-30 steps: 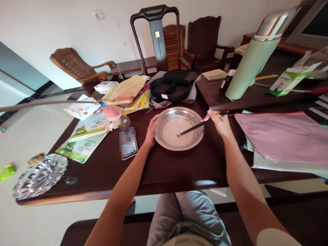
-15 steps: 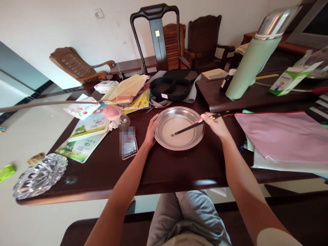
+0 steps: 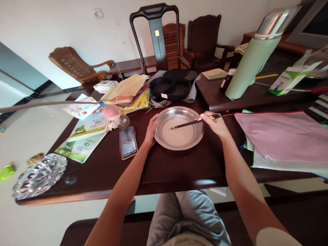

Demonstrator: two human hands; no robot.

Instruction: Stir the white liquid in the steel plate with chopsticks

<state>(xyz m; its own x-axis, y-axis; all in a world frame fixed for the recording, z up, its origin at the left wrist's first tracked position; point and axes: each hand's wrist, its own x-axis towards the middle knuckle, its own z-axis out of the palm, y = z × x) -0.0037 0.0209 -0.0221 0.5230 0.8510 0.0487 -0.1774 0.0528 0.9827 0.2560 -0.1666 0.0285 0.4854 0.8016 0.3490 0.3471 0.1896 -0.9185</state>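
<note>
A shallow round metal basin (image 3: pixel 179 147) sits on the dark wooden table, with a pale, cloudy liquid (image 3: pixel 179 136) in its bottom. My left hand (image 3: pixel 151 132) grips the basin's left rim; its fingers run along the outside. In my right hand (image 3: pixel 214 124), closed above the right rim, is a pair of black chopsticks (image 3: pixel 187 123) with gold bands near the upper end. They slant down to the left, and their tips are at the liquid near the middle of the basin.
Left of the basin are a phone (image 3: pixel 129 143), a pink-lided bottle (image 3: pixel 114 114), booklets (image 3: pixel 84 136) and a crystal glass dish (image 3: pixel 41 176). A black case (image 3: pixel 170 89) lies behind. To the right are a pink zip folder (image 3: pixel 279 136) and a tall green thermos (image 3: pixel 252 65).
The chopstick tips have shifted slightly up and left within the basin, and the chopsticks lie at a flatter slant. My left hand and the basin have stayed in place.
</note>
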